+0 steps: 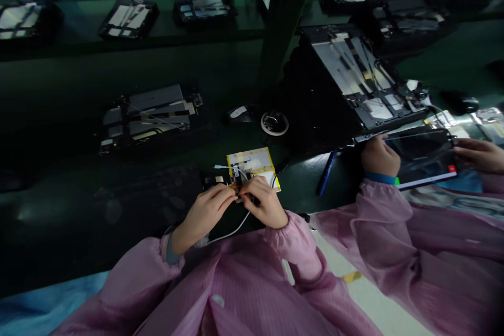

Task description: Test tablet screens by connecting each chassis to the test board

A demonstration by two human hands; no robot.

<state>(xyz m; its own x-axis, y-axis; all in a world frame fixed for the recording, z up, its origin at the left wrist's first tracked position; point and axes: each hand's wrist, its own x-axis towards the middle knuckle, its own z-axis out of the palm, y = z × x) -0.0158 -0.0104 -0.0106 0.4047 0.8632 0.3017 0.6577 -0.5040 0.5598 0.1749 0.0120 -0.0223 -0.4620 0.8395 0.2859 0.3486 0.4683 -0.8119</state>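
Observation:
My left hand (207, 212) and my right hand (265, 202) meet at the near edge of a flat battery pack (252, 160) with yellow edges. Both are closed in a pinch, fingertips almost touching. A small orange strip (234, 187), perhaps a flex cable, shows at the left fingertips. What my right fingers grip is hidden. Across the pack lies a white cable (223, 167) with a small plug, and a white cord (236, 228) runs out below my right hand. A thin black lead (280, 170) curves beside that hand.
Left stands an opened black tablet housing (153, 115); at right is a stack of such housings (366, 79). Behind the pack lie a round white-rimmed object (274, 123) and a black mouse-like object (241, 113). A blue pen (326, 173) is nearby. A co-worker's hands (380, 156) hold a screen (423, 155).

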